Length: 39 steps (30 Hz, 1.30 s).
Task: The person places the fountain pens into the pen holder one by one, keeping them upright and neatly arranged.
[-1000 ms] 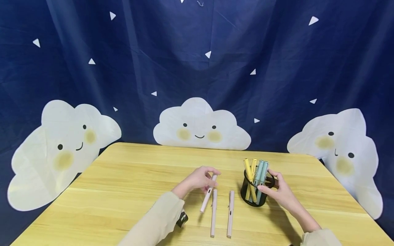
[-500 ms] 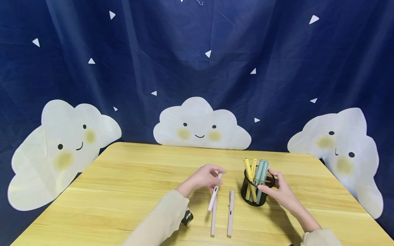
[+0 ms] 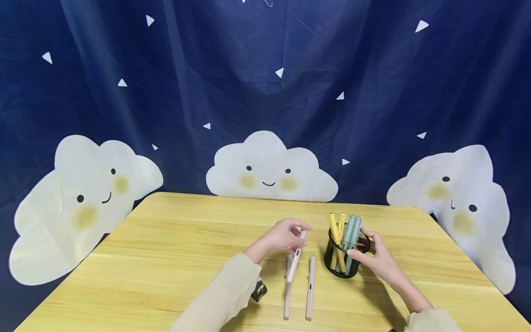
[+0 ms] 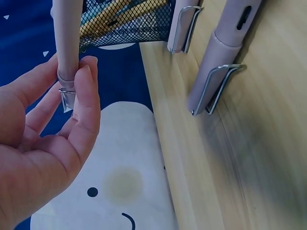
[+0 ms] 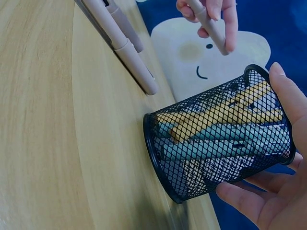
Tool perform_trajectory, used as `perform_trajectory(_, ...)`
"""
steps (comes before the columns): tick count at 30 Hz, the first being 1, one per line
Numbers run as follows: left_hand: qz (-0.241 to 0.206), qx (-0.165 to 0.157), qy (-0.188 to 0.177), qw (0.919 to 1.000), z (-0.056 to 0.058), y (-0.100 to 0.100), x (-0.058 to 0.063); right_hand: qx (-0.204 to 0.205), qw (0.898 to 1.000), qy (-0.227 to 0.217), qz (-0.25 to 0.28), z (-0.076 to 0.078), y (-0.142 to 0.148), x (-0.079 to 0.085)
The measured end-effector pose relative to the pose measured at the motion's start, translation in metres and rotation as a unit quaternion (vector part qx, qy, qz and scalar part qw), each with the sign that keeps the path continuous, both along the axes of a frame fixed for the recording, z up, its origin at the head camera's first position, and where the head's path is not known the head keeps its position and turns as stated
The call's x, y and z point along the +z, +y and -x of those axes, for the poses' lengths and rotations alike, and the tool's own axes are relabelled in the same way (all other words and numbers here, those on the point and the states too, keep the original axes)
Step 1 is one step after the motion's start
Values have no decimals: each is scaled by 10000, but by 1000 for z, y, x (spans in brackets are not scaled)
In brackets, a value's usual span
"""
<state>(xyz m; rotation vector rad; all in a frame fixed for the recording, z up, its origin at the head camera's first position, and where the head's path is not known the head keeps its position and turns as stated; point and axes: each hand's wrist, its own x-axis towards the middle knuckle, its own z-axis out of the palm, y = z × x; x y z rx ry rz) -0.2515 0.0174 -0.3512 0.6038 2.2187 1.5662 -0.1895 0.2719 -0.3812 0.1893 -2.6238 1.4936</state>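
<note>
The left hand [image 3: 283,236] has carried the pale pink pen [image 3: 295,262] it pinches toward the table [image 3: 186,240]'s right edge, closer to the mesh pen holder [image 3: 340,265] the right hand [image 3: 379,259] grips.

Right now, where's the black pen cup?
In the head view, the black pen cup is right of centre, held by the right hand, just right of a pale pen on the table.

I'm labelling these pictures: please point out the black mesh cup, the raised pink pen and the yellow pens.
Black mesh cup [image 5: 219,135]: right wrist view, middle of its side.
Raised pink pen [image 3: 295,263]: head view, its visible shaft.
Yellow pens [image 3: 333,228]: head view, upper part of the leftmost.
</note>
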Motion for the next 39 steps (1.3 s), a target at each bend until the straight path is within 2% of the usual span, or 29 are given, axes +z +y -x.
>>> perform_trajectory(8,-162,48,-61,9998,1,7,4,9,10000,82,29,0,-1,0)
perform_trajectory(14,-115,24,120,9999,1,12,7,21,9999,108,120,0,-2,1)
perform_trajectory(23,-256,69,155,9995,4,18,8,-35,10000,70,55,-1,-2,0)
perform_trajectory(29,-352,99,189,9992,3,20,10,-33,9998,15,214,-1,-3,0)
perform_trajectory(39,-491,82,412,9979,5,25,17,-27,9995,-14,303,-1,-4,0)
